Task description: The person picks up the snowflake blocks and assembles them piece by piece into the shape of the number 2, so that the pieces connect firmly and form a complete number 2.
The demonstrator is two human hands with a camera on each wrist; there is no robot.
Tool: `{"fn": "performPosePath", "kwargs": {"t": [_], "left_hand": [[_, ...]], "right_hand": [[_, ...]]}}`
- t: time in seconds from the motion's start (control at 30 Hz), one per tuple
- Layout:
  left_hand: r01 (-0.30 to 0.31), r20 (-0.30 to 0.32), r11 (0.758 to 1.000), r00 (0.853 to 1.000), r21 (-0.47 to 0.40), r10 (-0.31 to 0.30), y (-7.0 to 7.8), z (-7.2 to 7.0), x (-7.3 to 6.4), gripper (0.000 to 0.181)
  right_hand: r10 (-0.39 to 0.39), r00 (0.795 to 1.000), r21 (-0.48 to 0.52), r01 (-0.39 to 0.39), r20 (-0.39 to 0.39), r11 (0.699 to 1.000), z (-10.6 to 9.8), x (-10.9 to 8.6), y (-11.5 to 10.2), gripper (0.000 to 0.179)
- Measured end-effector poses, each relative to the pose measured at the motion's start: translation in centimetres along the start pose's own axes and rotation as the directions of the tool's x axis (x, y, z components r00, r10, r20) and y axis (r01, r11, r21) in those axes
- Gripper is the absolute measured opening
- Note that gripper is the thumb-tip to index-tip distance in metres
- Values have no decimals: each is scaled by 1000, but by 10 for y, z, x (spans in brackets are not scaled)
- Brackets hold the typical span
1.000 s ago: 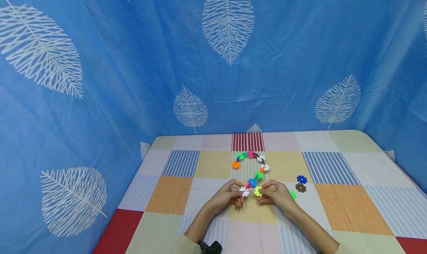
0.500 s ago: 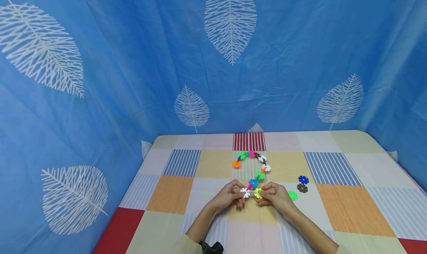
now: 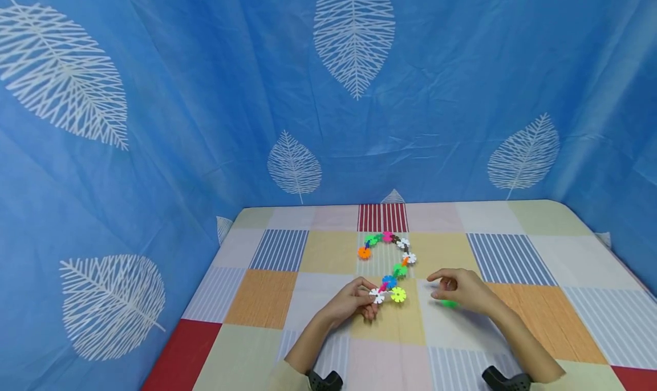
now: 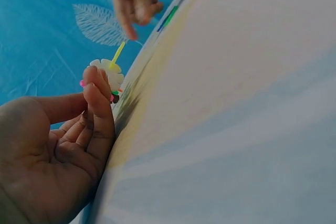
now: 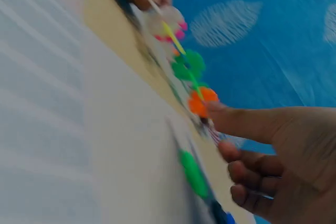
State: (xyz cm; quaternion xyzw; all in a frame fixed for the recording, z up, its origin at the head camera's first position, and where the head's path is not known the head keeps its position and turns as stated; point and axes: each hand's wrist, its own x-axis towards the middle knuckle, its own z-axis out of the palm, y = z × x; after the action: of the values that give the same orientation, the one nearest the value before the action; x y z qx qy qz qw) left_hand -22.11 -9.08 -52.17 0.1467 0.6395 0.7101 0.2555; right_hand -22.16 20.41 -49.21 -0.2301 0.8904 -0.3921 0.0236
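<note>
My left hand (image 3: 349, 302) pinches a white notched snowflake disc (image 3: 378, 296) at the near end of a curved chain of interlocking discs. A yellow snowflake disc (image 3: 398, 294) sticks out at that same end, edge-on in the left wrist view. The chain runs back through blue, green (image 3: 400, 270), white and pink discs to an orange disc (image 3: 364, 253). To the right of the chain, my right hand (image 3: 464, 291) hovers with thumb and index finger apart, holding nothing. Below it lies a loose green disc (image 3: 449, 304), partly hidden in the head view.
Other loose discs are covered by the right hand in the head view; a bit of a blue disc (image 5: 229, 217) shows in the right wrist view. A patchwork cloth (image 3: 287, 345) covers the table. Blue leaf-patterned curtains (image 3: 410, 123) stand behind and at the sides.
My right hand has let go of the yellow disc and moved right, over the loose discs. The left hand keeps its pinch on the white disc, nearly still.
</note>
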Motion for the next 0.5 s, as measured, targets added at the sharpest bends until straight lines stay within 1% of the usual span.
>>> {"fn": "performPosePath", "kwargs": {"t": [0.07, 0.13, 0.2, 0.27, 0.33, 0.37, 0.43, 0.5], "left_hand": [[3, 5, 1000, 1000, 0, -3, 0, -1, 0, 17], [8, 9, 1000, 1000, -1, -8, 0, -2, 0, 17], [11, 15, 1000, 1000, 0, -11, -1, -3, 0, 17], [13, 20, 1000, 1000, 2, -14, -1, -4, 0, 18], [16, 27, 1000, 1000, 4, -16, -1, -4, 1, 19], [17, 30, 1000, 999, 4, -17, -1, -4, 1, 18], [16, 37, 1000, 999, 4, -16, -2, -4, 1, 19], [7, 42, 1000, 999, 1, -7, -2, -4, 1, 19]], "right_hand": [[-46, 997, -41, 48, 55, 998, -11, -4, 8, 35], [-65, 992, -44, 70, 107, 997, -17, -7, 13, 35], [-74, 988, -47, 81, 138, 996, -20, -9, 17, 33], [-68, 986, -47, 75, 150, 996, -21, -10, 19, 29], [-56, 988, -56, 64, 141, 996, -21, -10, 20, 28], [-49, 991, -59, 56, 123, 997, -19, -9, 21, 27], [-30, 997, -45, 33, 70, 998, -15, -7, 20, 26], [-17, 1000, 5, 17, 12, 1000, -8, -5, 18, 25]]}}
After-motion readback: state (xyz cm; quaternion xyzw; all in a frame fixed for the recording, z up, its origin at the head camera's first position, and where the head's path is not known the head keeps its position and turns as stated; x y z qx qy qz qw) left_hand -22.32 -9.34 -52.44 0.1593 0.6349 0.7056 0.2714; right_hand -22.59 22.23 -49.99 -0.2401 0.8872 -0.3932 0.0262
